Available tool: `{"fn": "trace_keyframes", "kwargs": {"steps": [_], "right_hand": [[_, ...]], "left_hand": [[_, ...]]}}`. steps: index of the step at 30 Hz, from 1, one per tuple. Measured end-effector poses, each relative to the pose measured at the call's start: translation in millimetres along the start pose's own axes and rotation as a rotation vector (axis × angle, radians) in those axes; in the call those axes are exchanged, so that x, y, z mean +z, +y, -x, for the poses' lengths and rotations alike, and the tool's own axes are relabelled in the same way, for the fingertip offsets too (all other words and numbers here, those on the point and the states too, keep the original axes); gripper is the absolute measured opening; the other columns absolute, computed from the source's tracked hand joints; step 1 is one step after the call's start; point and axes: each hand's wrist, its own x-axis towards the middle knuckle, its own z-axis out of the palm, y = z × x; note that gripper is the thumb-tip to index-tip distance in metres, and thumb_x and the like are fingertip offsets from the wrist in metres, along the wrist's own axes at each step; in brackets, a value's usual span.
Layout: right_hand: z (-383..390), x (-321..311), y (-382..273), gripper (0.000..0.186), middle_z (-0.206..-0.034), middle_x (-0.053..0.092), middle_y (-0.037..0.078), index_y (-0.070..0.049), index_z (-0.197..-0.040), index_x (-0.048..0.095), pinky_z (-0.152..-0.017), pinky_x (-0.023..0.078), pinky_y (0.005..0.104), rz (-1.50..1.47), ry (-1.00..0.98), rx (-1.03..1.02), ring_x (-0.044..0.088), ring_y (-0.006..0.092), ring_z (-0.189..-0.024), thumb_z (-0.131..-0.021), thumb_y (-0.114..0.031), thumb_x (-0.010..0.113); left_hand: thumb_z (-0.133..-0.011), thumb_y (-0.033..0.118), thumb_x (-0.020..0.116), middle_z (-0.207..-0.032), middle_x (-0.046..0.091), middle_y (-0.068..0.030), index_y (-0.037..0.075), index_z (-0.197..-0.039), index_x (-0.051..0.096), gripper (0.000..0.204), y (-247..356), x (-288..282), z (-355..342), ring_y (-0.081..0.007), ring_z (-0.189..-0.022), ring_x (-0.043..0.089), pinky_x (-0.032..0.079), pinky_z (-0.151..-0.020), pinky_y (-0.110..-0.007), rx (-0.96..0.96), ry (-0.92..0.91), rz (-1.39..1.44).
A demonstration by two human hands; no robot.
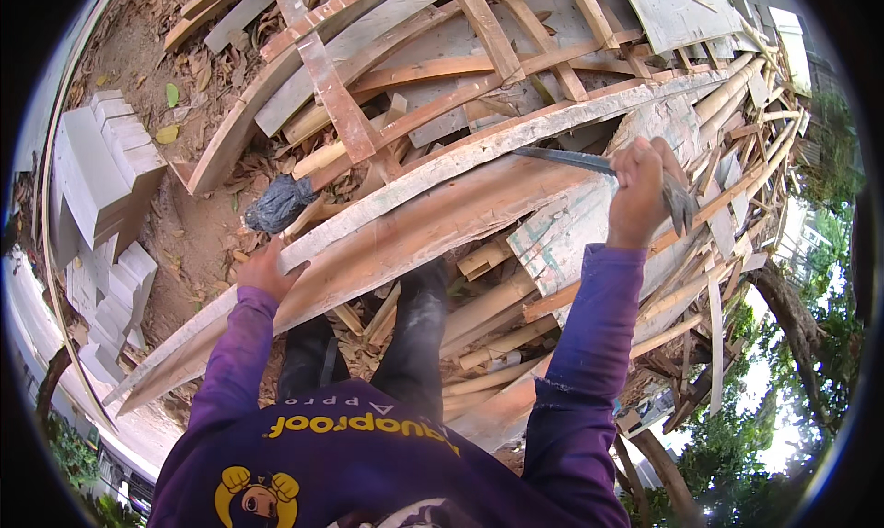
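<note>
Across the view, from lower left to upper right, runs a long wooden beam (387, 247) with a pale, crusted upper edge. My left hand (265, 272) grips this beam near its lower left part, fingers on the pale edge and thumb against the brown face. In my right fist (639, 189) is a dark metal crowbar (566, 159). Its thin end meets the beam's pale edge, and its forked end sticks out below my fist. Whether the tip is wedged in or only resting there, I cannot tell.
Beyond the beam lies a heap of wooden frames (488, 31) and loose battens. White blocks (110, 160) are stacked at left, near a dark plastic bag (280, 204). Bamboo poles (502, 344) and a paint-stained board (564, 238) lie right of my legs. Dry leaves cover the soil.
</note>
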Motion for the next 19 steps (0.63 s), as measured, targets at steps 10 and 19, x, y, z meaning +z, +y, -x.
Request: {"fn": "trace_keyframes", "kwargs": {"steps": [10, 19], "right_hand": [[-8.4, 67.5, 7.3, 0.035, -0.059, 0.040, 0.006, 0.000, -0.066, 0.044, -0.055, 0.034, 0.0345, 0.364, -0.121, -0.177, 0.035, 0.0166, -0.057, -0.090, -0.014, 0.066], [61.6, -82.9, -13.6, 0.040, -0.061, 0.046, 0.004, -0.007, -0.066, 0.039, -0.059, 0.038, 0.0260, 0.010, -0.102, 0.091, 0.040, 0.0117, -0.057, -0.095, -0.018, 0.064]], "left_hand": [[-0.081, 0.064, 0.077, -0.091, 0.073, -0.0203, 0.011, -0.117, 0.062, 0.066, -0.1, -4.6, -10.5, -0.0409, -0.082, 0.073, 0.058, -0.072, -0.050, 0.009, 0.017, -0.027], [-0.082, 0.060, 0.079, -0.095, 0.073, -0.0259, 0.011, -0.130, 0.060, 0.072, -51.6, 26.4, -36.1, -0.0423, -0.090, 0.073, 0.057, -0.081, -0.051, 0.035, 0.013, 0.151]]}}
